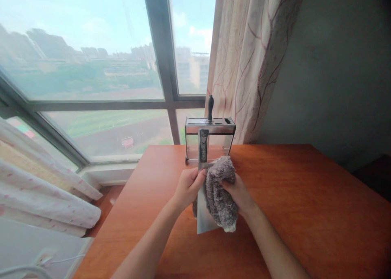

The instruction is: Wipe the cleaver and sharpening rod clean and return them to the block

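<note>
A steel knife rack [210,138] with one black handle [210,107] stands on the wooden table [305,214] beside a curtain [247,63].

The cleaver [203,207] has a wide, flat steel blade and a handle with a dark patterned middle and metal ends. It is held above the table with the handle pointing away, toward the window, and the blade pointing toward the person. The blade's flat side faces up and looks pale grey. The cloth [220,193] is grey, thick and fluffy, with a lighter edge at its near end. It is bunched up and lies against the right side of the blade, covering part of it.
</note>
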Available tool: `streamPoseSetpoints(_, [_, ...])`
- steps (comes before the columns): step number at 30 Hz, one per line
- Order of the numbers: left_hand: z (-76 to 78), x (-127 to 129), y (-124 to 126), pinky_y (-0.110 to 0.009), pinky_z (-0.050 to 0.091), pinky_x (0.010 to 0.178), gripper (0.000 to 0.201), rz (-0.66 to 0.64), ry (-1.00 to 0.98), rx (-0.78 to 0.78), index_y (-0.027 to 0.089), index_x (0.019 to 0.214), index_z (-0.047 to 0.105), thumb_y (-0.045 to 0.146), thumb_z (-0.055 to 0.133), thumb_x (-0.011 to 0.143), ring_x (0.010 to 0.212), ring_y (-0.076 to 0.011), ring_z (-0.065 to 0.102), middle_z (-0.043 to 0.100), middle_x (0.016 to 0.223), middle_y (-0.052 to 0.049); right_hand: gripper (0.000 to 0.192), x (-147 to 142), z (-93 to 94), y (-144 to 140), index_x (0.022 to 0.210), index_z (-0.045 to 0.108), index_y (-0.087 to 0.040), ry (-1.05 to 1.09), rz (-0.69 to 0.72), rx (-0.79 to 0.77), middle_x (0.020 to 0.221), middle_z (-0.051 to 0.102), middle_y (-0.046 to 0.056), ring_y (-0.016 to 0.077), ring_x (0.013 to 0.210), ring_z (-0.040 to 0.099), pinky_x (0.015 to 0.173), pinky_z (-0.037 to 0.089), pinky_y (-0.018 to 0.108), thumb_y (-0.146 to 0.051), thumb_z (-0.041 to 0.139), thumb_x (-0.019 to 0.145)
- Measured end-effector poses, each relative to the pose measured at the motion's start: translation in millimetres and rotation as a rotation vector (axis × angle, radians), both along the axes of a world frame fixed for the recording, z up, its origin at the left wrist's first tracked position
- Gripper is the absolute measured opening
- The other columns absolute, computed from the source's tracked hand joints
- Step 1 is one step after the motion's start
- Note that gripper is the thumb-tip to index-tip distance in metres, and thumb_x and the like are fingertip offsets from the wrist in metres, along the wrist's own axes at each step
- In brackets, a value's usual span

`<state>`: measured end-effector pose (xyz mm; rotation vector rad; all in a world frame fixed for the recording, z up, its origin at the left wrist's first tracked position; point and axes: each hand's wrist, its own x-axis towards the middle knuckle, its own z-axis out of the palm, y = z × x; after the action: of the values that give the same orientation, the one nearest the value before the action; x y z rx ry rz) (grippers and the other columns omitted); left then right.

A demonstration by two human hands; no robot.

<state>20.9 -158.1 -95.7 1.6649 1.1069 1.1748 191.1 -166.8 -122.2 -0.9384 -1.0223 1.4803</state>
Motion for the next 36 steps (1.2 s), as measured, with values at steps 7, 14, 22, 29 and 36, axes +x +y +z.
streamPoseSetpoints(7, [4.7, -14.1, 5.9, -0.023, 0.027, 0.047, 0.043, 0.315, -0.152, 0.041, 0.018, 0.056, 0.041, 0.050, 0.050, 0.084, 0.053, -0.0110, 0.033, 0.036, 0.054, 0.003, 0.043, -11.9, -0.9, -4.6, 0.098, 0.066, -0.020, -0.072, 0.152, 0.042, 0.099, 0.071, 0.004, 0.0252, 0.093, 0.064, 0.088, 0.047, 0.040, -0.036, 0.082, 0.061])
streamPoseSetpoints(14, [8.1, -18.3, 5.2, -0.024, 0.022, 0.044, 0.046, 0.572, -0.223, 0.131, 0.021, 0.056, 0.030, 0.050, 0.047, 0.087, 0.050, -0.0104, 0.027, 0.029, 0.053, 0.004, 0.041, -12.4, -1.7, -4.0, 0.096, 0.066, -0.019, -0.077, 0.160, 0.049, 0.095, 0.071, 0.004, 0.0244, 0.091, 0.064, 0.088, 0.048, 0.039, -0.038, 0.081, 0.062])
streamPoseSetpoints(22, [9.8, -20.7, 11.1, -0.023, 0.025, 0.047, 0.043, 0.421, -0.166, 0.093, 0.018, 0.058, 0.041, 0.049, 0.047, 0.087, 0.052, -0.0101, 0.032, 0.036, 0.055, 0.004, 0.040, -5.9, -2.5, -0.5, 0.097, 0.066, -0.018, -0.098, 0.207, 0.089, 0.096, 0.072, 0.004, 0.0232, 0.090, 0.064, 0.085, 0.048, 0.036, -0.035, 0.080, 0.065])
streamPoseSetpoints(29, [11.0, -21.5, 11.1, -0.022, 0.021, 0.043, 0.045, 0.211, -0.128, 0.014, 0.019, 0.058, 0.039, 0.052, 0.046, 0.087, 0.045, -0.0082, 0.030, 0.033, 0.049, 0.006, 0.041, 2.5, -0.9, 1.6, 0.101, 0.065, -0.017, -0.131, 0.251, 0.139, 0.099, 0.071, 0.005, 0.0230, 0.091, 0.064, 0.085, 0.048, 0.034, -0.034, 0.079, 0.066])
streamPoseSetpoints(36, [2.9, -19.3, 10.3, -0.022, 0.022, 0.044, 0.046, 0.039, -0.053, -0.067, 0.019, 0.058, 0.035, 0.053, 0.046, 0.087, 0.046, -0.0077, 0.029, 0.029, 0.051, 0.006, 0.039, 5.6, 2.1, 1.3, 0.100, 0.066, -0.017, -0.136, 0.191, 0.134, 0.097, 0.072, 0.004, 0.0224, 0.090, 0.065, 0.083, 0.048, 0.033, -0.034, 0.079, 0.067])
